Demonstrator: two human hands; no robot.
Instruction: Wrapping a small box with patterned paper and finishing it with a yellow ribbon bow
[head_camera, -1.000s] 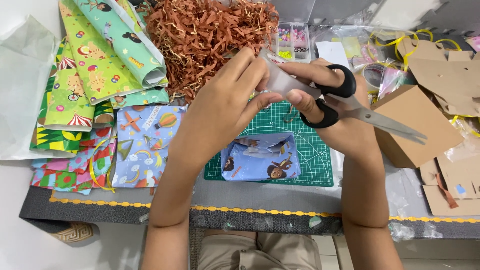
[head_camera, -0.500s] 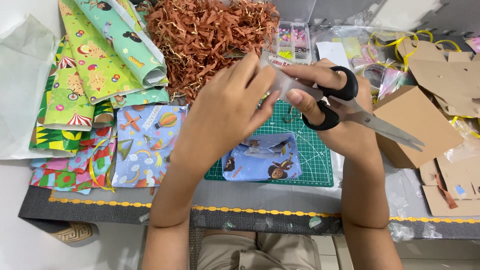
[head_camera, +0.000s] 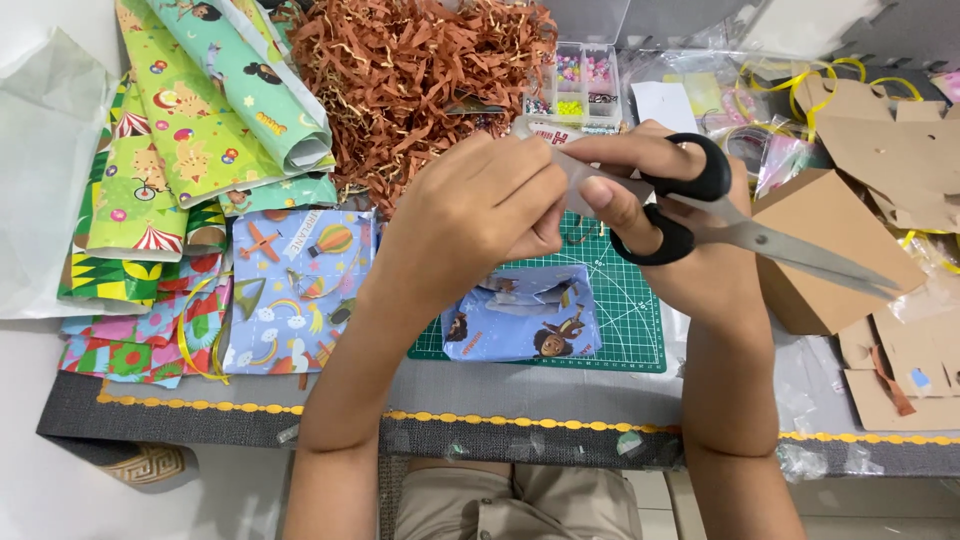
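Note:
My left hand (head_camera: 480, 220) and my right hand (head_camera: 700, 270) meet above the green cutting mat (head_camera: 630, 310). Between them both pinch a short translucent strip (head_camera: 580, 170), probably clear tape. The right hand also carries black-handled scissors (head_camera: 780, 245), hooked on its fingers with the blades closed and pointing right. Below the hands, a small parcel (head_camera: 525, 325) wrapped in blue printed paper lies on the mat, its top flaps loose.
A heap of brown shredded paper (head_camera: 420, 70) lies behind the hands. Rolls and sheets of patterned wrapping paper (head_camera: 220, 100) cover the left side. A bead box (head_camera: 585, 80) stands at the back. A brown cardboard box (head_camera: 820, 230) and cardboard scraps lie to the right.
My hands have stayed over the mat. The fingers have shifted their pinch on the strip, and the scissors have dropped slightly to the right.

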